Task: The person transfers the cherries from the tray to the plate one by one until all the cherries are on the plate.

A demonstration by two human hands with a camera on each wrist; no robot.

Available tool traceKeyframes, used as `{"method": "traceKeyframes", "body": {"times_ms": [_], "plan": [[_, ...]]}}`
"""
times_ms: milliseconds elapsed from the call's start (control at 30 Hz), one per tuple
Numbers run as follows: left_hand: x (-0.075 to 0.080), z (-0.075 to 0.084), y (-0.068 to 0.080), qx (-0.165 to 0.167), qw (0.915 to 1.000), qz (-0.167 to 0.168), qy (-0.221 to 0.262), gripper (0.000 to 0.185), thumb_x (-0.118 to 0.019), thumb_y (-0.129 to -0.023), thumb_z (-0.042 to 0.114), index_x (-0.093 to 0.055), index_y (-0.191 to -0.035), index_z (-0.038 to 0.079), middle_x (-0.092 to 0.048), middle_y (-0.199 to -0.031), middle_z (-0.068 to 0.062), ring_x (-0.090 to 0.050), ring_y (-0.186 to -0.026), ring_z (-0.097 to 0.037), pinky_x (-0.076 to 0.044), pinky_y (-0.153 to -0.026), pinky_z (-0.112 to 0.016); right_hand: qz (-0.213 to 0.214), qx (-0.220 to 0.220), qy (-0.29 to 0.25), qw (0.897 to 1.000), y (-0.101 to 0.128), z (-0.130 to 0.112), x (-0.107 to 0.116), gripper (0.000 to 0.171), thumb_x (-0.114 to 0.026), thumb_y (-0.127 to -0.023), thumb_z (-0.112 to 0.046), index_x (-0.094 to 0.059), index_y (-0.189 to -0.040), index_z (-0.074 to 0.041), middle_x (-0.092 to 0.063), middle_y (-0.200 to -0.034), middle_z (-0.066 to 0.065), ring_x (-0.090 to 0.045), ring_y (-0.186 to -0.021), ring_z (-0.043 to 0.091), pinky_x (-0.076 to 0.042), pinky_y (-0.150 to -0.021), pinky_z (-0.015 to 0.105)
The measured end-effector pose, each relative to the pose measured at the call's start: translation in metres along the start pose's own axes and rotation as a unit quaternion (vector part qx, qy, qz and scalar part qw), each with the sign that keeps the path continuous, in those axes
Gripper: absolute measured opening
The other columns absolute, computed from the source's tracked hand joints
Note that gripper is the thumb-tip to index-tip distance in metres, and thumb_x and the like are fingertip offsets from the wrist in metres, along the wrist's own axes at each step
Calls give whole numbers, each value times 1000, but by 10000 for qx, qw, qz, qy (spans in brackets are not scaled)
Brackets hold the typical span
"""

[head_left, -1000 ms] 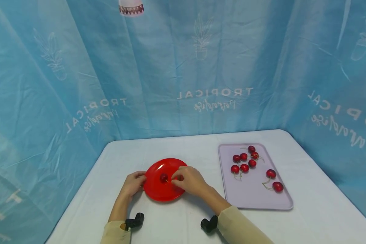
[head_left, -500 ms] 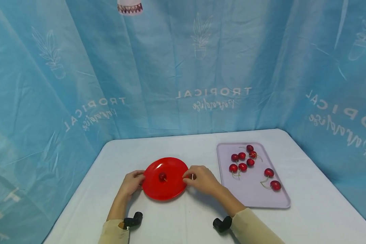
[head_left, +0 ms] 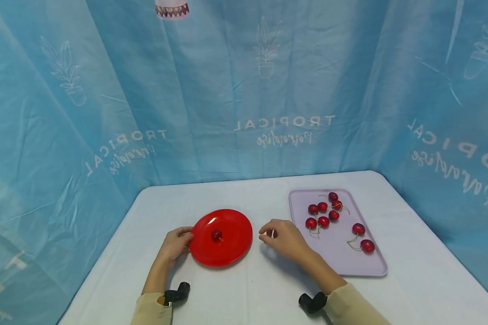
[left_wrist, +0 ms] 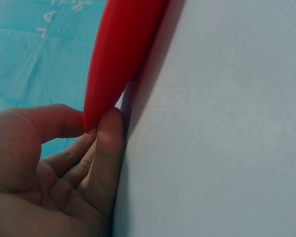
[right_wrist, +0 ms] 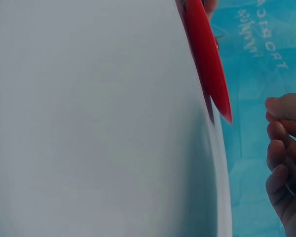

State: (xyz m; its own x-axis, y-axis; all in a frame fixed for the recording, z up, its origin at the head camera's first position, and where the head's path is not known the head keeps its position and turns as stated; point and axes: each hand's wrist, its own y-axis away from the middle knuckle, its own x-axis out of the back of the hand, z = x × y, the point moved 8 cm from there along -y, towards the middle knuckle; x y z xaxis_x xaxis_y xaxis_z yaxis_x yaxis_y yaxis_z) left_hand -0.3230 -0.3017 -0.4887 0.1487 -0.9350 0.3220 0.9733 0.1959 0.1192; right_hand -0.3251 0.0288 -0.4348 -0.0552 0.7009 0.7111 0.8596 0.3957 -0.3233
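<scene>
- Left hand (head_left: 178,241) pinching the left rim of the red plate (head_left: 232,253), thumb on top and fingers underneath; a tug could tip the plate.
- One cherry (head_left: 216,234) sitting alone mid-plate, free to roll off if the plate tilts.
- Right hand (head_left: 283,237) hovering between plate and tray (head_left: 341,266), fingers loosely curled, nothing visibly gripped.
- Loose cherries (head_left: 323,214) on the tray, stems tangled; grabbing one could drag a neighbour over the low rim onto the table (head_left: 236,194).
</scene>
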Motion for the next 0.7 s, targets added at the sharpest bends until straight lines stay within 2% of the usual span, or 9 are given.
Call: {"method": "traceKeyframes", "body": {"times_ms": [433, 700], "plan": [[-1, -2, -1, 18, 9999, 74, -116, 34, -55, -94, 13, -57, -125, -2, -64, -108, -16, -62, -81, -21, -56, -67, -32, 176, -311, 74, 9993, 13, 29, 27, 18, -79, -79, -25, -76, -96, -19, -56, -80, -16, -52, -68, 9, -47, -55, 25], [0, -4, -3, 66, 9999, 82, -128, 35, -56, -94, 14, -57, -125, -1, -64, -110, -16, -62, -82, -21, -56, -69, -32, 252, -252, 31, 9994, 23, 43, 44, 18, -78, -81, -25, -76, -97, -18, -57, -80, -14, -53, -68, 9, -47, -57, 26]]}}
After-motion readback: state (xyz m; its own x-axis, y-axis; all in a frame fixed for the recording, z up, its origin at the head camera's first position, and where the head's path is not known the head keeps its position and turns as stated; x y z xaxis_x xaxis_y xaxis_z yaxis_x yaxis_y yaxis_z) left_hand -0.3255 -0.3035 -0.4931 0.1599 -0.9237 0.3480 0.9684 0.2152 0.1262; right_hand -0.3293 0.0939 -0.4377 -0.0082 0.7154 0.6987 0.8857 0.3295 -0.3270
